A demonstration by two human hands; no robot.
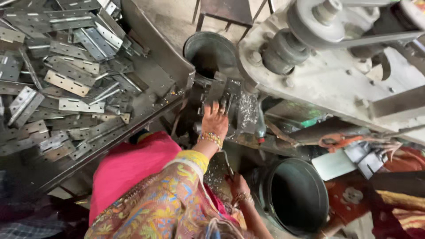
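- Left hand [215, 120] reaches up to the machine, fingers laid over a metal hinge plate [221, 94] seated at the machine's work station; it looks like a grasp or a press on the plate, thumb side hidden.
- Right hand [237, 183] sits low, below the left hand, closed around a thin lever or rod [227, 164] that rises toward the machine.
- Hinge plate: grey, flat steel with a dull sheen; its far end is hidden in the fixture, so I cannot tell how deep it sits.
- Just right of the plate, bright metal shavings [249, 110] cling to the machine body [327, 79], which suggests cutting or drilling at this station.
- Left of the plate, a sloped tray [155, 84] holds a large heap of hinges [66, 79]; judged from that heap, much stock is waiting.
- Two dark round buckets: one [210, 53] above the plate, one [296, 194] beside the right hand. Contents not visible, so the finished count cannot be read.
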